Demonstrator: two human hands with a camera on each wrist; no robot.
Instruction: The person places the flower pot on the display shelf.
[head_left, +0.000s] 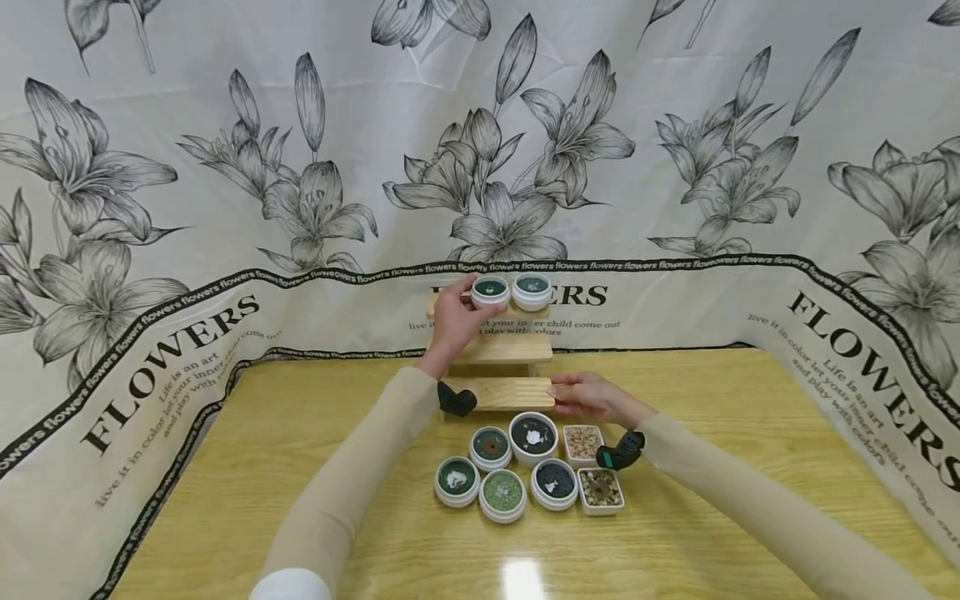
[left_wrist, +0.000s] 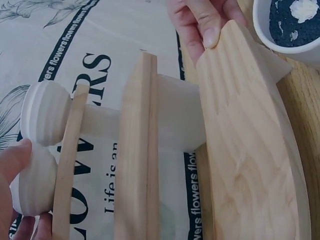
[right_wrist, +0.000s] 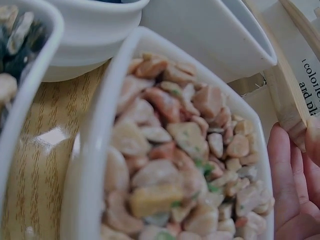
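Observation:
My left hand grips a small round white pot with dark green contents, on the top step of a three-tier wooden stand. Another round white pot sits right beside it on that step. In the left wrist view, the fingers curl around the outer side of the held pot. My right hand pinches the right end of the lowest step, thumb on top and fingers beneath. From the right wrist, that hand shows at the board's end, partly cut off.
In front of the stand are several round white pots, with green or dark contents. Two square white dishes of pebbles stand at their right, below my right wrist. A flower-printed cloth hangs close behind the stand on the wooden table.

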